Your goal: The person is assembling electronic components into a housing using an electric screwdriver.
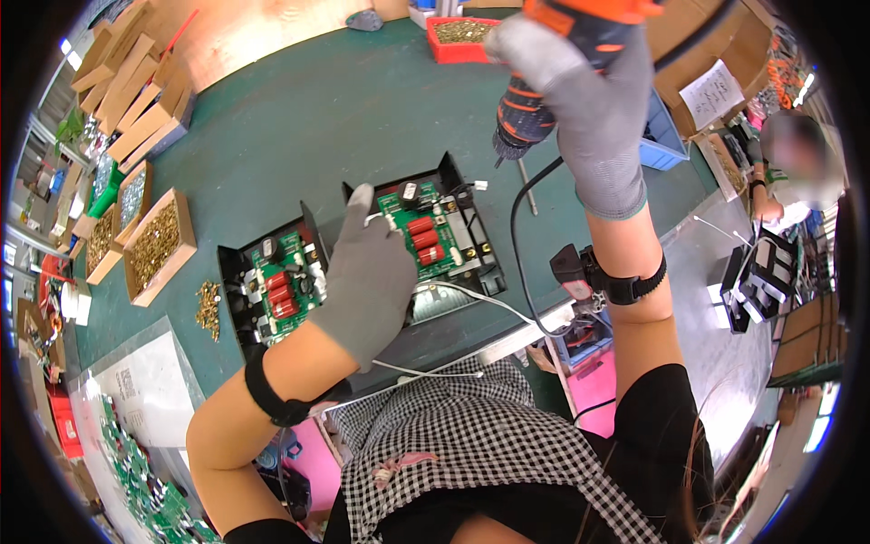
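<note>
My right hand, in a grey glove, grips an orange and black power drill raised above the table. The drill's chuck points down and left, apart from the housings. My left hand, gloved too, lies over the left side of a black housing holding a green circuit board with red cylindrical parts. Its index finger stretches to the board's far left edge; the other fingers are partly hidden. Left of this hand sits a second black housing with a similar board. A white cable trails from the nearer housing.
Cardboard trays of brass-coloured screws stand at left, beside a loose screw pile. A red tray lies at the far edge, a blue bin at right. The drill's black cord loops beside the housing. Another person works at far right.
</note>
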A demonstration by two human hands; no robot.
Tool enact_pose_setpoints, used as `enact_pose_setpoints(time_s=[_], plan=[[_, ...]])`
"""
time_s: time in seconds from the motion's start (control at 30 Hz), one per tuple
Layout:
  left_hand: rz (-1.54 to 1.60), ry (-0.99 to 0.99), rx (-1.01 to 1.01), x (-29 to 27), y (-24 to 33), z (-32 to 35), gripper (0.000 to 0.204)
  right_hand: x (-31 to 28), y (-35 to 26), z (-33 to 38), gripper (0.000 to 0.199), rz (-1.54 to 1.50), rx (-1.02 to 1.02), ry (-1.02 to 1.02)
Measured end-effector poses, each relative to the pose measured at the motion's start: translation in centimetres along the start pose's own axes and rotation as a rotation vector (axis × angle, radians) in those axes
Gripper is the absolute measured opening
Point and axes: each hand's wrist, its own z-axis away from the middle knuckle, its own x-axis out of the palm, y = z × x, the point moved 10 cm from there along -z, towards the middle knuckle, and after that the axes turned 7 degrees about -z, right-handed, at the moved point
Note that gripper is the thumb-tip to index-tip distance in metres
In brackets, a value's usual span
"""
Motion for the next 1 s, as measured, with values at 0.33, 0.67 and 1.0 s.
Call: enact_pose_setpoints(time_s=[0.33,0.67,1.0], plan=[[0.786,0.483,-0.258,-1.5,-8.6,5.5,0.016,-9.8,16.3,11.7,0.032,0.614,0.759,-0.32],[1.494,0.427,-0.474,2.4,-9.9,9.1,0.027,-3.6,19.2,17.0,0.02,1.399,-0.124,-1.371],[0.748,0.569,-0.189,0.3,-3.7,10.6,0.016,1.2,2.8,10.0,0.024,-0.577,0.381,0.003]])
